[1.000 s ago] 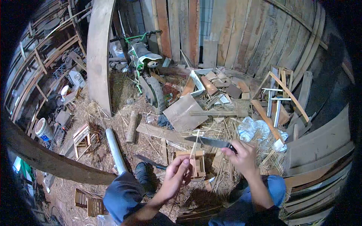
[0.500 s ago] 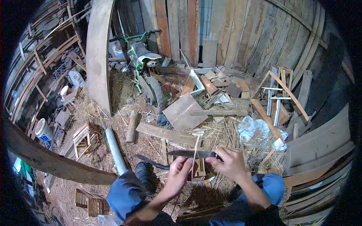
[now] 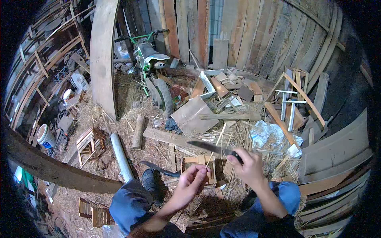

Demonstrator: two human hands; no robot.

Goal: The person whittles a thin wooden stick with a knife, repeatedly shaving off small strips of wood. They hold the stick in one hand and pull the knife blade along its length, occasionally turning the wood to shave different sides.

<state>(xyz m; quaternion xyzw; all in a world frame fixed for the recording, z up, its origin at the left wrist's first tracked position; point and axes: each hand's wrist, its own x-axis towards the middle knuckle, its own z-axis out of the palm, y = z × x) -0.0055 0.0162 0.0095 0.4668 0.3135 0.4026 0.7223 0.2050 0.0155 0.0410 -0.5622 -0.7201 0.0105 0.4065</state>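
Observation:
A thin pale wooden stick [image 3: 220,137] is pinched at its lower end between the thumb and fingers of my left hand [image 3: 191,184], and it slants up and away to the right. My right hand [image 3: 249,168] is wrapped round the black handle of a knife [image 3: 204,146]. Its dark blade points left and crosses the stick above my left fingers. Below and behind my hands stands a small slatted wooden crate [image 3: 197,160], partly hidden by my left hand. Left of it, a dark curved blade with a black handle [image 3: 160,169] lies on the ground by my boot [image 3: 151,185].
Straw and scraps cover the ground. A grey pipe [image 3: 122,158] and a short log [image 3: 138,132] lie to the left, near another small crate [image 3: 90,144]. Ahead are a flat board [image 3: 194,116], a plastic bag [image 3: 266,135] and a dirt bike [image 3: 152,65]. A long plank [image 3: 59,168] crosses the left side.
The knife has lifted up and to the right, its blade now tilted across the stick. My left hand has tipped the stick's upper end to the right.

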